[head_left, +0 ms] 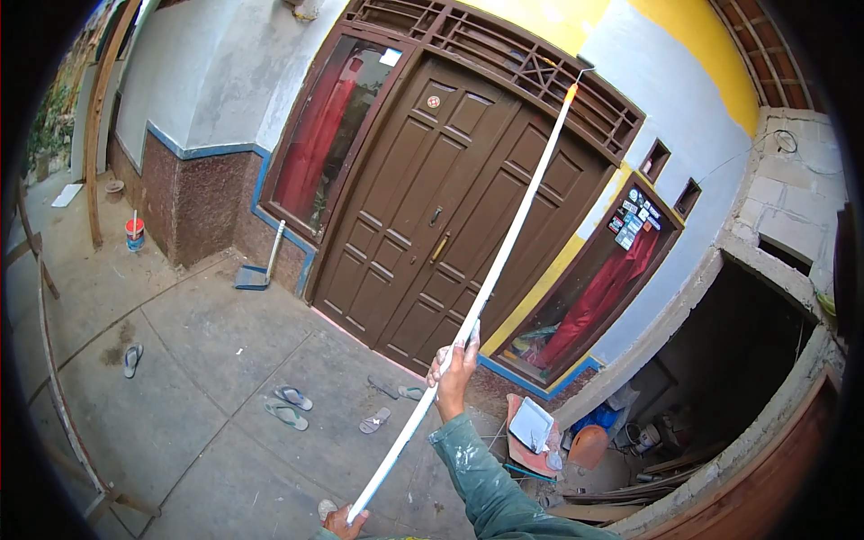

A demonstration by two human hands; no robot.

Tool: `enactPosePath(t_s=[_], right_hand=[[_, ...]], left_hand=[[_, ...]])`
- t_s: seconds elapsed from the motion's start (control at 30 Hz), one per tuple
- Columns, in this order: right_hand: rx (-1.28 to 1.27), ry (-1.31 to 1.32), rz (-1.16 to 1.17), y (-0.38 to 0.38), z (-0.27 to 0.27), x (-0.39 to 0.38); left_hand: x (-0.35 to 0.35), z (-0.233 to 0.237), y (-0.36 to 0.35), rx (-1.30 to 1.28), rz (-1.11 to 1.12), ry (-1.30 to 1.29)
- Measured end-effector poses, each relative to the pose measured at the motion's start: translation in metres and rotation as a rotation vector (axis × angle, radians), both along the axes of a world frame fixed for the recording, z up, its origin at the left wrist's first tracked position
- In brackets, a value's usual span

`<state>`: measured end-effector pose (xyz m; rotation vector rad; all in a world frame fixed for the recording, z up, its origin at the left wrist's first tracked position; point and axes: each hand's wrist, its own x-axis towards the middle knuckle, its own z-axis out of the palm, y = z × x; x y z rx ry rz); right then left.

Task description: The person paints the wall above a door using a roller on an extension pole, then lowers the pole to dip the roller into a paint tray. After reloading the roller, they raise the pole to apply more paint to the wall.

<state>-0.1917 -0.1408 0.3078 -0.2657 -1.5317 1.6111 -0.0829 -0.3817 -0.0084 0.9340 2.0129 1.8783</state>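
A long white pole (504, 252) with a paint roller (586, 65) at its far end slants from the bottom of the view up to the wall above the brown double door (432, 207). My right hand (456, 371), with pale paint on its fingers and a paint-marked green sleeve, is wrapped round the pole partway up. Lower down, my left hand (340, 522) grips the pole's bottom end. The roller head overlaps the top of the door's wooden lattice, close to the white and yellow paint.
A paint tray (531, 425) lies among clutter at the lower right, beside a dark opening (729, 351). Several sandals (286, 415) lie on the concrete floor (198, 360). A dustpan (253, 277) and a small red-rimmed bucket (135, 234) stand farther left, near a wooden post (93, 153).
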Motion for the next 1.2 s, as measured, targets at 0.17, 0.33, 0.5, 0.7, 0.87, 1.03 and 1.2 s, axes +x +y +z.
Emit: enactPosePath(t_s=[0.17,0.33,0.5,0.7,0.87,1.03,1.2], right_hand=[[0.007,-0.002,-0.012,-0.002,0.001,0.002],[0.055,0.009,-0.055,0.010,0.008,0.000],[0.050,-0.011,-0.026,0.013,-0.003,0.007],[0.035,-0.027,-0.044,0.010,-0.004,0.013],[0.022,-0.022,-0.042,0.013,-0.006,0.015],[0.044,-0.038,-0.063,0.018,-0.014,0.016],[0.079,-0.004,-0.059,0.018,0.004,0.011]], left_hand=[[0.002,-0.003,0.002,-0.099,-0.059,-0.111],[0.002,-0.016,0.018,-0.208,-0.018,0.032],[0.009,-0.013,0.016,-0.176,-0.099,-0.142],[0.012,-0.009,0.014,-0.118,-0.083,-0.086],[0.012,-0.020,0.016,-0.109,-0.149,-0.117],[0.016,-0.030,0.023,-0.066,-0.145,-0.207],[0.009,-0.024,0.029,-0.126,-0.186,-0.260]])
